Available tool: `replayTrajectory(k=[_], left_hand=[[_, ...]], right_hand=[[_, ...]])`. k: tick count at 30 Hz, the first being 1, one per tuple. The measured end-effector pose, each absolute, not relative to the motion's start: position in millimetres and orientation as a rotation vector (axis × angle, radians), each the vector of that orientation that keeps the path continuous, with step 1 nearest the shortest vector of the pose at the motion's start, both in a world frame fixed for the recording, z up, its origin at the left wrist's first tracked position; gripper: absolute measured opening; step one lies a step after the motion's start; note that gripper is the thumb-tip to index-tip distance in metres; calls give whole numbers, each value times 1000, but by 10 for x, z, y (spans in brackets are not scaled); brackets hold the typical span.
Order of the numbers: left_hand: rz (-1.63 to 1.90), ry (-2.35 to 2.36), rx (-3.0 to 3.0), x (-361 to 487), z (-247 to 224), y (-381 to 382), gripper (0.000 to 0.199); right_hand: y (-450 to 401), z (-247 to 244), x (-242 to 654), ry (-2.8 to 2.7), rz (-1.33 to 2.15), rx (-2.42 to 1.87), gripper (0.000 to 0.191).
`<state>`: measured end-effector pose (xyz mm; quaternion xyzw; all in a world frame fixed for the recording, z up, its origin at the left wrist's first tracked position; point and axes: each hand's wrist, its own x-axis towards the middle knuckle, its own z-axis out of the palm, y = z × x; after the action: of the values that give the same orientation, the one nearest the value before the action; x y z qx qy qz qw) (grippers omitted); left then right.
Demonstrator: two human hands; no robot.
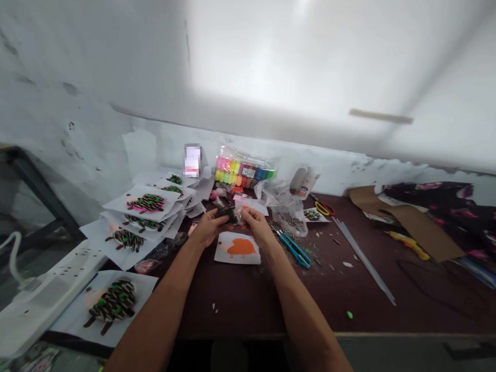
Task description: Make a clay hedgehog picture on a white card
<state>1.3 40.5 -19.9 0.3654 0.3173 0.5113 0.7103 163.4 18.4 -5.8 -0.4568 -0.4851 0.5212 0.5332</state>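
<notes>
A small dark lump of modelling clay [227, 213] sits pinched between the person's two hands, above the middle of the desk [236, 308] and toward its far edge. The left hand [206, 229] is closed on the lump from one side, and the right hand [255, 225] grasps it from the other, fingertips meeting it; the lump is too small and shaded to show its exact shape. Just beyond the right hand lies a white card [252, 206], and directly below the hands a paper sheet [236, 248] bears an orange hedgehog shape without spines.

Toward the far edge stand a clear bag of bright clay tubs [244, 172] and a crumpled plastic bag [280, 203]. Right of the hands lie blue-handled tools [293, 248], red-and-yellow scissors [324, 208] and a long metal ruler [364, 260]. Farther along, near the right end, are brown cardboard [410, 224] and dark floral fabric [448, 211]. Along the left edge, sheets with finished spiny hedgehogs [145, 203] overlap in piles, beside a white power strip [44, 293].
</notes>
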Motion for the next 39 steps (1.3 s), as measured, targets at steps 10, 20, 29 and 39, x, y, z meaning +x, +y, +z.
replayTrajectory(k=[10, 20, 29, 39], left_hand=[[1169, 734, 876, 14, -231, 412, 36], [1224, 728, 804, -3, -245, 433, 33], [1207, 727, 820, -14, -283, 463, 38], [1208, 790, 829, 9, -229, 413, 46]], right_hand=[[193, -64, 1662, -1275, 1235, -1137, 37], [234, -140, 1635, -1381, 966, -1154, 26], [308, -245, 1654, -1394, 995, -1094, 22], [264, -298, 1679, -1680, 661, -1196, 12]])
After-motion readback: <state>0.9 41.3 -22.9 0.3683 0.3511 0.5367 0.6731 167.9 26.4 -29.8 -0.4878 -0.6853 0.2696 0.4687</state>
